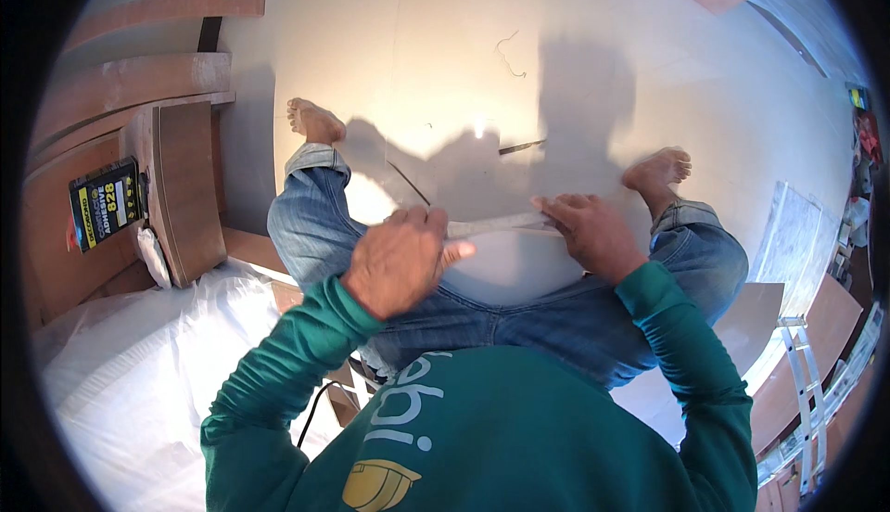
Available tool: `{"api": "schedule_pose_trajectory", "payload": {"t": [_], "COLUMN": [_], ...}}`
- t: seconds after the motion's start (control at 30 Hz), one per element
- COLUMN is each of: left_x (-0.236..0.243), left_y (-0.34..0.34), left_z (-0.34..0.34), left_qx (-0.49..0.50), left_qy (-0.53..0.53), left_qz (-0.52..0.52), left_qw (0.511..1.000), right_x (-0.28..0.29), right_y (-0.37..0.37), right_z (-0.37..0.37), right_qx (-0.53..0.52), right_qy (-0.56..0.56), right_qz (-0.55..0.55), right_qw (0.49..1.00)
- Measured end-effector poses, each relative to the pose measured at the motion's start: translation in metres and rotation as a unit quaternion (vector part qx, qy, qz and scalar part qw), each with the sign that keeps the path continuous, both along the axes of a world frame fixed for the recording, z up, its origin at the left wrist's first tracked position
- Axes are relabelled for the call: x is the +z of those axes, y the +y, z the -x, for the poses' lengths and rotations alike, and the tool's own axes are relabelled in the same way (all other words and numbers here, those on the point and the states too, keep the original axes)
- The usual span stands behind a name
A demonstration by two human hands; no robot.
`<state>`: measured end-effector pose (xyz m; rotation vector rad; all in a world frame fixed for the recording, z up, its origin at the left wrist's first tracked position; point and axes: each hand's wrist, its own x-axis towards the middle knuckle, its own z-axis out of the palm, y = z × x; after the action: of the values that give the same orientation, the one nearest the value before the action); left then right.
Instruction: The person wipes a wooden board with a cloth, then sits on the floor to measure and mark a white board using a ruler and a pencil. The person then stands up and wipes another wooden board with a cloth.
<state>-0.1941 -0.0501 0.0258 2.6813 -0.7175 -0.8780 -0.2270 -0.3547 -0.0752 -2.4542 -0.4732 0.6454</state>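
A narrow pale strip (501, 224) stretches between my two hands, above a smooth white sheet (510, 271) between my thighs. My left hand (399, 257) grips the strip's left end, its fingers curled over the far side and its thumb sticking out to the right. At the other end, my right hand (593, 234) pinches the strip with its fingertips. Whether strip and sheet are one piece, I cannot tell. On the floor just beyond my left hand lies a thin dark rod (409, 184). Farther off rests a slim dark tool, like a cutter knife (522, 147).
My bare feet stand wide on the pale floor (417, 67). On the left are brown wooden boards (185, 192), a black and yellow adhesive can (107, 201) and clear plastic sheeting (176, 373). An aluminium ladder (807, 391) and more panels lie at the right.
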Motion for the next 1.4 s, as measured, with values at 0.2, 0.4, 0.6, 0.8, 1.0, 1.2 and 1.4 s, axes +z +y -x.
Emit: {"api": "schedule_pose_trajectory", "payload": {"t": [0.2, 0.4, 0.6, 0.8, 1.0, 1.2, 1.4], "left_x": [-0.012, -0.014, -0.041, -0.065, -0.036, -0.042, -0.051], "left_y": [0.029, 0.049, 0.058, 0.063, 0.054, 0.059, 0.058], "left_z": [0.033, 0.029, 0.024, 0.008, 0.019, 0.025, 0.019], "left_qx": [0.016, 0.074, 0.076, 0.076, 0.078, 0.085, 0.085], "left_qy": [-0.089, -0.058, -0.028, 0.003, -0.008, 0.023, 0.014], "left_qz": [0.038, 0.057, 0.082, 0.109, 0.088, 0.081, 0.090], "left_qw": [0.995, 0.994, 0.993, 0.991, 0.993, 0.993, 0.992], "right_x": [0.002, 0.006, -0.004, -0.008, 0.010, 0.009, -0.005], "right_y": [0.016, 0.027, 0.028, 0.028, 0.028, 0.025, 0.029], "right_z": [0.018, 0.009, 0.003, -0.005, -0.002, -0.001, -0.003], "right_qx": [0.042, 0.113, 0.125, 0.137, 0.146, 0.156, 0.136], "right_qy": [0.113, 0.129, 0.170, 0.225, 0.185, 0.182, 0.196], "right_qz": [-0.033, -0.026, -0.042, -0.019, 0.019, 0.016, -0.002], "right_qw": [0.992, 0.985, 0.977, 0.964, 0.972, 0.971, 0.971]}}
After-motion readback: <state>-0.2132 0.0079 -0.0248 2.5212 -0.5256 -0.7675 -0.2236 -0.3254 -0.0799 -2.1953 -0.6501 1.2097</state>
